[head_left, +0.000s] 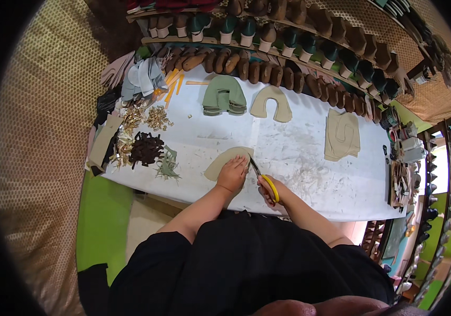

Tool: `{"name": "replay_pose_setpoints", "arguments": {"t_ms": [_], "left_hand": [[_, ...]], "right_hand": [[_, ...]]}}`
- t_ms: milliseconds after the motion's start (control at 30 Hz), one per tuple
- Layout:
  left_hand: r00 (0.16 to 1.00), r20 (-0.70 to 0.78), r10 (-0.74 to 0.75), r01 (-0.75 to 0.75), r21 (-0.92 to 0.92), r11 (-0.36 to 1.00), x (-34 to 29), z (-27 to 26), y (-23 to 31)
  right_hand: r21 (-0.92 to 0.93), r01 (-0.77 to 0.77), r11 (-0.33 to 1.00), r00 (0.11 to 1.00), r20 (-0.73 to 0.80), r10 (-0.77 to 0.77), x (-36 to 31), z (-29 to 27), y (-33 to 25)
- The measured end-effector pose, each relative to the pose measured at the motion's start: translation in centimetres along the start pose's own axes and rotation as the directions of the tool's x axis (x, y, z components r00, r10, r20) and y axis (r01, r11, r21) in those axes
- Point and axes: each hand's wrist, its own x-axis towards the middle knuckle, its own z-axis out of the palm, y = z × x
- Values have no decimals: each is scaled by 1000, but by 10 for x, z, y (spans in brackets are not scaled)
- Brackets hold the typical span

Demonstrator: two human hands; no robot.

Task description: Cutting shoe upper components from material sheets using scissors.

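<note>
A beige curved piece of shoe material (216,164) lies near the front edge of the white table. My left hand (233,174) rests on it, palm down, with its fingers stretched out toward the piece's far right end. In my right hand (267,191) is a pair of scissors (258,171) with yellow handles, the fingers wrapped around the grips. The dark blades point away from me and meet the right edge of the piece beside my left fingertips. Whether the blades are parted is too small to tell.
Farther back on the table (309,181) lie stacked green U-shaped pieces (212,98), beige U-shaped pieces (257,107) and marked beige sheets (336,138). Dark brown strips (147,149), gold hardware (158,118) and green scraps (168,164) are heaped left. Shoe lasts (254,72) line the back.
</note>
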Motion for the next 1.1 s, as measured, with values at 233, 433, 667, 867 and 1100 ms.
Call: {"name": "replay_pose_setpoints", "arguments": {"t_ms": [233, 433, 667, 867, 1100], "left_hand": [[999, 34, 15, -16, 16, 1000, 2, -5, 7], [1000, 16, 27, -28, 51, 998, -1, -3, 3], [1000, 1, 30, -30, 33, 999, 2, -7, 9], [1000, 17, -2, 2, -5, 1000, -3, -3, 3], [1000, 17, -6, 7, -24, 1000, -3, -4, 4]], "right_hand": [[-150, 23, 988, 999, -37, -29, 12, -3, -1], [-340, -9, 940, 995, -95, -25, 23, -5, -6], [-435, 43, 899, 981, -151, -120, 33, -8, 6], [-385, -34, 922, 985, -168, -33, 17, 1, -16], [-446, 40, 894, 973, -186, -136, 22, -14, -8]]}}
